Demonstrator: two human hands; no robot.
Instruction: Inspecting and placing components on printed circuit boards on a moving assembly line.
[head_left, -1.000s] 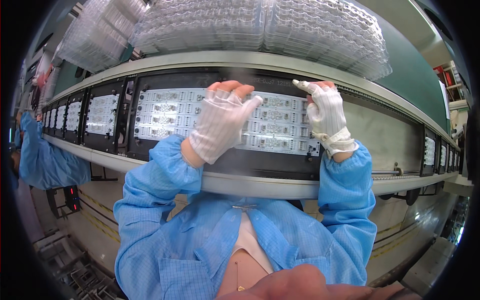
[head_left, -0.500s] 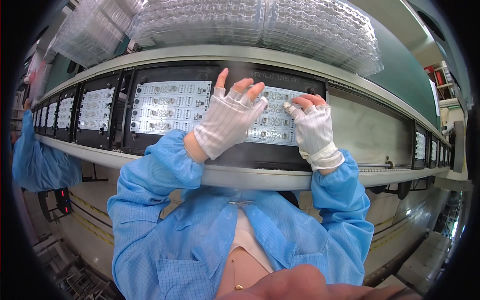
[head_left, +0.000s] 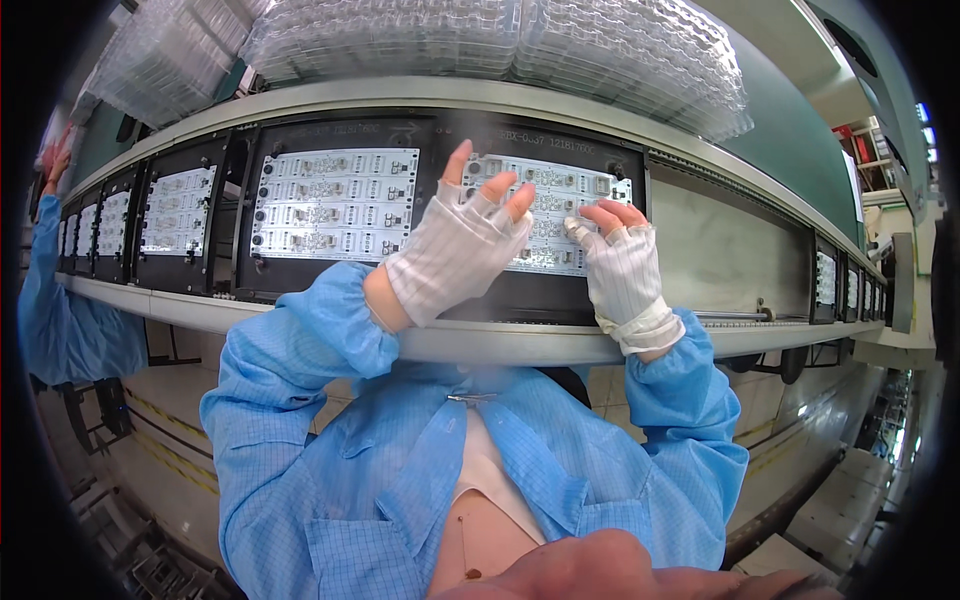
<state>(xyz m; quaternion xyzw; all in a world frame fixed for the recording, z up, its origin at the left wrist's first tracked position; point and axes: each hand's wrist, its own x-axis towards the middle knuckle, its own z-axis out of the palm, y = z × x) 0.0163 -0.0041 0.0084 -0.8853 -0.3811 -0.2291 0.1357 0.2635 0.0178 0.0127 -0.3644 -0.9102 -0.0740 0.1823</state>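
Note:
A white circuit board panel (head_left: 560, 178) with rows of small parts lies in a black carrier frame (head_left: 555, 297) in front of me. My left hand (head_left: 460, 240), in a white striped glove with bare fingertips, hovers over the panel's left side. Its fingers are apart and I see nothing in them. Over the panel's right side, my right hand (head_left: 625, 270) wears a similar glove. Its thumb and first fingers come together in a pinch just above the board; whatever is between the tips is too small to make out.
Another white panel (head_left: 335, 205) in its own black carrier sits just left, with several more along the line. Stacks of clear plastic trays (head_left: 630, 70) stand behind the metal rail (head_left: 480, 92). A co-worker's blue sleeve (head_left: 45, 250) shows at far left.
My right hand's fingertips have come slightly lower over the panel, its fingers still bent. The left hand has tilted a little, fingers still spread. The co-worker's arm has reached farther out.

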